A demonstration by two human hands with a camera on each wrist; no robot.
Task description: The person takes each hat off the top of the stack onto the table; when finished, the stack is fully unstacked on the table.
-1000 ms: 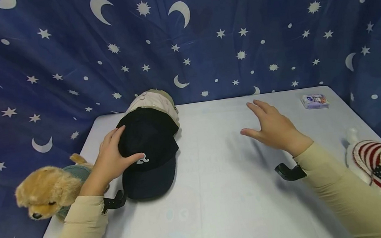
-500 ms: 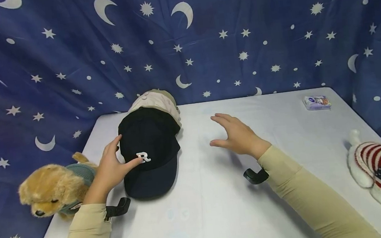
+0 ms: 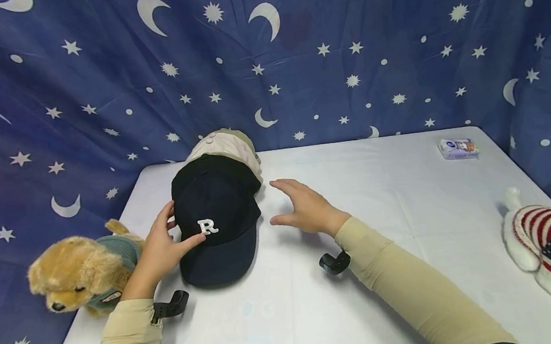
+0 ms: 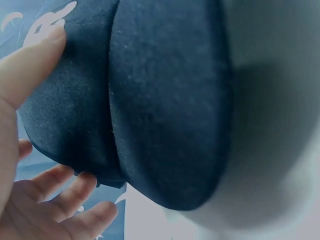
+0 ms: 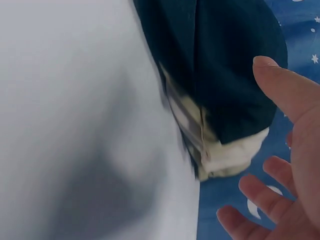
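A dark navy baseball cap [image 3: 214,212] with a white letter R lies on the left half of the table, brim toward me. It is the front one of a row of caps nested together, with pale cream and khaki caps [image 3: 227,146] behind it. My left hand [image 3: 163,251] spreads along the cap's left side, thumb at the letter and fingers [image 4: 75,200] loosely extended by the crown's edge. Right of the row, my right hand [image 3: 307,208] holds nothing; its thumb and fingers are spread toward the caps, a gap apart in the head view.
A tan plush dog [image 3: 79,274] in a green vest stands at the left edge, beside my left forearm. At the right edge is a white plush toy [image 3: 545,244] in a striped sweater. A small purple packet [image 3: 458,148] lies at the back right. A starry blue curtain [image 3: 323,99] hangs behind the table.
My right hand has moved left across the table to near the caps. My left hand has slid slightly down along the cap's side. The caps have stayed in place.
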